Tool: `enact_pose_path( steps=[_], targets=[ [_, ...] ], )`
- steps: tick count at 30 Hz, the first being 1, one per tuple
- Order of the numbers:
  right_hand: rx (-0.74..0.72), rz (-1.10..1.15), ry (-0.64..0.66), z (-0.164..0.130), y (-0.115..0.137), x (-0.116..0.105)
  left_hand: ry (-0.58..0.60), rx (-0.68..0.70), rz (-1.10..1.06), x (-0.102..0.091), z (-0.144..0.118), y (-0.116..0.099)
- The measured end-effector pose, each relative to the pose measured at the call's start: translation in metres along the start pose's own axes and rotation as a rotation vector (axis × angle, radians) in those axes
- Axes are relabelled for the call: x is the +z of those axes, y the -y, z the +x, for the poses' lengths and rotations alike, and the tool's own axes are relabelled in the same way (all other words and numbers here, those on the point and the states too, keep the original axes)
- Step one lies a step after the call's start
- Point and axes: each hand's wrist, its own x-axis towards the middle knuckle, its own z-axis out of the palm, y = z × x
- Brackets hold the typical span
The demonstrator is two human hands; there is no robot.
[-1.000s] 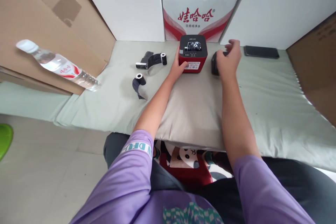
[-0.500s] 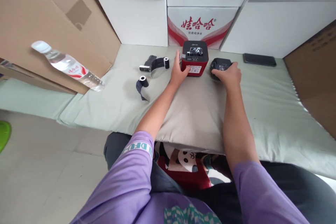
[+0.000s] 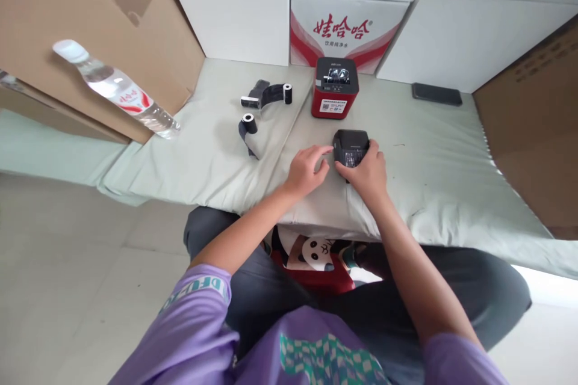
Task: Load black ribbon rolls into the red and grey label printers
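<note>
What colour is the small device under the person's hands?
Black, seen in the head view: the small device lies on the pale cloth, right hand on it.

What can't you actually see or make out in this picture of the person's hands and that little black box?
- Black box, head view: its near side is hidden by the right hand.
- Whether the left hand touches it: too close to tell.
- Print on the red device: too small to read.
- Brown carton: cut off by the right edge.
- Water bottle: label blurred.

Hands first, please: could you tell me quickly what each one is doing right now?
Left hand: open, fingertips touching the black device.
Right hand: closed around the black device.
</note>
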Motion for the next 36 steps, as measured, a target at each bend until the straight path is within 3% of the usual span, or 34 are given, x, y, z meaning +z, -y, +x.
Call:
enact_pose_path(
  steps=[3,8,12,16,24,30,36],
  targets=[
    [-0.047,0.134,0.053,0.006,-0.012,-0.005,0.06,-0.051,0.022,0.002,0.001,0.007],
    [-0.057,0.364,0.198,0.01,-0.063,-0.013,0.265,-0.16,-0.01,0.0,0.005,0.011],
    [-0.304,0.306,0.174,0.004,-0.087,-0.002,0.402,-0.174,-0.035,-0.004,0.008,0.007],
    [-0.485,0.143,0.113,0.001,-0.08,0.008,0.42,-0.187,-0.023,-0.001,0.009,0.009],
    [-0.386,-0.133,0.052,0.006,-0.072,0.014,0.436,-0.166,0.029,-0.001,0.008,0.007],
    [-0.392,-0.187,0.036,0.005,-0.064,0.014,0.435,-0.139,-0.003,0.0,0.009,0.013],
    [-0.482,-0.174,0.105,-0.008,-0.06,0.015,0.355,-0.098,-0.028,-0.02,-0.001,0.018]
  ],
)
